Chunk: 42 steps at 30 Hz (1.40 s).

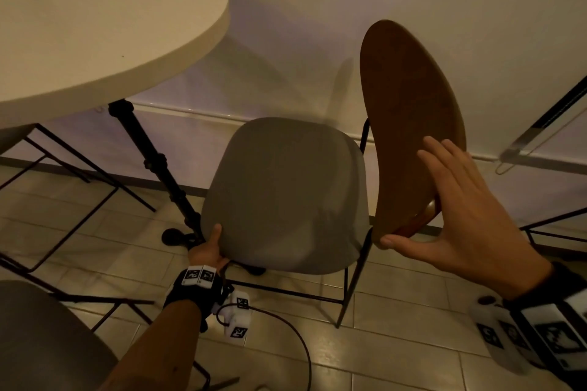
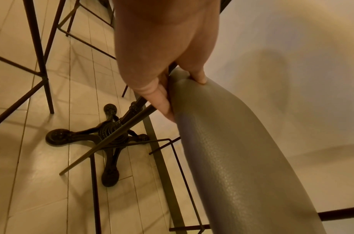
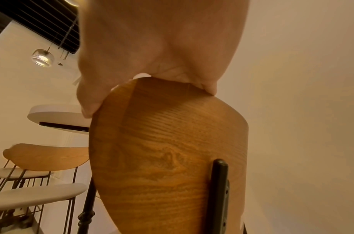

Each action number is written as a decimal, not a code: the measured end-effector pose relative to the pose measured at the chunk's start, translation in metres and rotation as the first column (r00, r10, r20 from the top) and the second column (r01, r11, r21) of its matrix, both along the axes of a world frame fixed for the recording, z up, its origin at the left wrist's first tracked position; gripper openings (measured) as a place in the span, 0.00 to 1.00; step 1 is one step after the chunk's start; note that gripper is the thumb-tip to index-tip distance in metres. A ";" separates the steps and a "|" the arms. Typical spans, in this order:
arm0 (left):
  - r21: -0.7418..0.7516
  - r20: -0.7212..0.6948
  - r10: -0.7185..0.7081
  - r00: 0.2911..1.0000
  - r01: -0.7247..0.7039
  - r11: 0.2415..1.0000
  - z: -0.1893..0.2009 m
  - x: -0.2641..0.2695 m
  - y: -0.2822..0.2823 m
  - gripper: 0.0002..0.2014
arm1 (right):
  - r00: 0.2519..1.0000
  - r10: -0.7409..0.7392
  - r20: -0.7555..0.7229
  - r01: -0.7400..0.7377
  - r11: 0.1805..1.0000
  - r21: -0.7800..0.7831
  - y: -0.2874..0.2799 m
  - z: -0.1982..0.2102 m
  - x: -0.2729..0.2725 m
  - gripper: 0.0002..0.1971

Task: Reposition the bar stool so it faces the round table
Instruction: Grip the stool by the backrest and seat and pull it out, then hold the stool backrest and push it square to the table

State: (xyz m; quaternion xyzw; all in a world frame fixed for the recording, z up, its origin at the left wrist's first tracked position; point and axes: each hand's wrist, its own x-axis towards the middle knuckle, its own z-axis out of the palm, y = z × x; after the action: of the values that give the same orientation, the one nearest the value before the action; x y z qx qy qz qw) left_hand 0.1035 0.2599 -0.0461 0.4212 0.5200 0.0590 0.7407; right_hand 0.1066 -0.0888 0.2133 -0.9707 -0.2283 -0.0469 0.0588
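Observation:
The bar stool has a grey padded seat (image 1: 286, 194) on thin black legs and a curved wooden backrest (image 1: 409, 111) on its right side. It stands close to the wall, just right of the cream round table (image 1: 95, 25), whose black pedestal (image 1: 152, 155) rises beside the seat's left edge. My left hand (image 1: 212, 244) grips the seat's near-left rim, thumb on top and fingers underneath; in the left wrist view the left hand (image 2: 182, 93) pinches that seat (image 2: 222, 150). My right hand (image 1: 444, 200) clasps the backrest's near end, thumb at its tip, fingers over its edge. The right wrist view shows this right hand (image 3: 152, 82) on the backrest (image 3: 168, 150).
The table's cast-iron foot (image 2: 110, 139) sits by the stool's footrest bars. Another grey stool seat (image 1: 41, 343) is at the bottom left, with black stool frames (image 1: 79, 174) under the table. A metal-edged panel (image 1: 546, 124) leans at the right. More stools (image 3: 46, 156) stand beyond.

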 end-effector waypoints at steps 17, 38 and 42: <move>0.007 0.003 -0.092 0.996 0.092 0.996 -0.005 -0.001 0.012 0.33 | 0.999 0.001 0.033 -0.004 0.998 0.067 0.005 -0.003 -0.001 0.60; 0.467 -0.271 -0.770 0.578 0.778 0.420 0.002 -0.359 0.012 0.08 | 0.674 0.731 -0.111 -0.642 0.653 0.402 0.173 -0.052 -0.213 0.16; 0.456 -0.418 -0.841 0.343 0.880 0.133 0.002 -0.447 0.045 0.13 | 0.572 0.801 -0.176 -0.694 0.587 0.417 0.222 -0.048 -0.280 0.14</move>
State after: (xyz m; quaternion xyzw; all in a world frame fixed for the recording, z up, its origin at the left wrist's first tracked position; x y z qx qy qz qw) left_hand -0.3431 0.3051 -0.0437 0.8575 0.1531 -0.2226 0.4379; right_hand -0.1733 0.1328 0.1651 -0.7493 -0.5973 0.1196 0.2597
